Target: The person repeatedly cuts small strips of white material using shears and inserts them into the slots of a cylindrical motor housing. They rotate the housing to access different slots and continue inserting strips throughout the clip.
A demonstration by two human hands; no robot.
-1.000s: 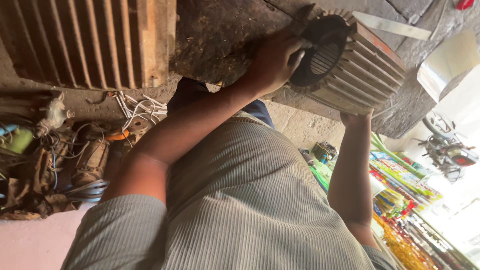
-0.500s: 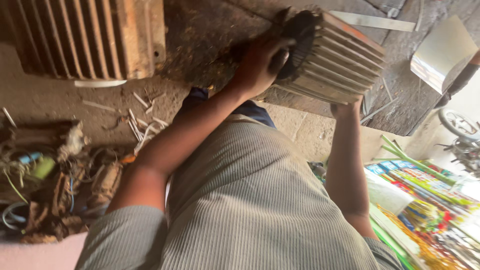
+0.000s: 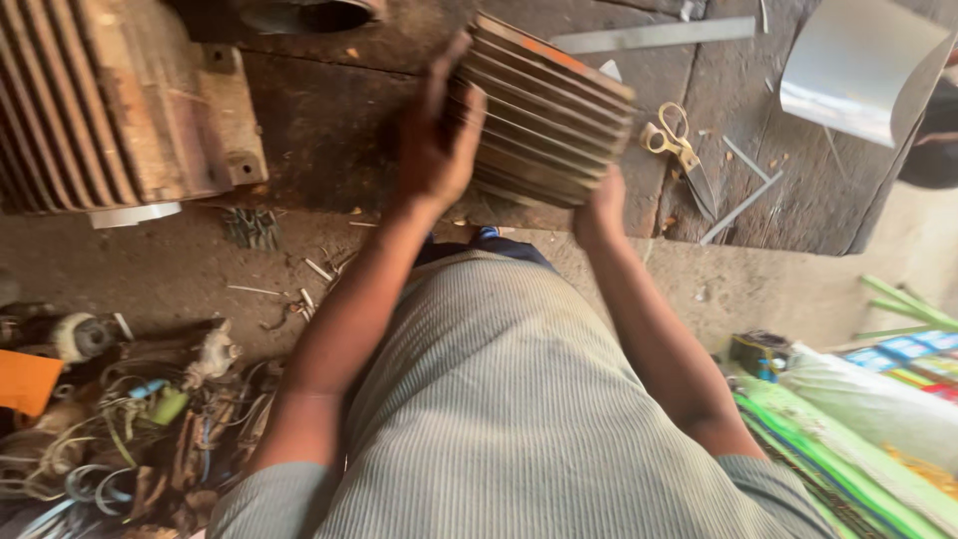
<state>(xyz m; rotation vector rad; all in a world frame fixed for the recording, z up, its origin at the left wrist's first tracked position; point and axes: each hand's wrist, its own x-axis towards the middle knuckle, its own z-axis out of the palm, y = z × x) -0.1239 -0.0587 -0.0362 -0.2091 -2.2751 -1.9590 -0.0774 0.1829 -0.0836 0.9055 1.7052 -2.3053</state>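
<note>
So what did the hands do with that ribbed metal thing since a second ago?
The finned motor housing has been turned: its round open end faced the camera before, now only its ribbed side shows. The left hand slid from that opening to the housing's left end. The scissors have come into view as the camera shifted. The right hand still props the housing from below, and the big ribbed motor still sits on the left.

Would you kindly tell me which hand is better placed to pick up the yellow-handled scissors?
The right hand, probably: it supports the finned motor housing on the side nearest the scissors. The left hand grips the far side.
</note>
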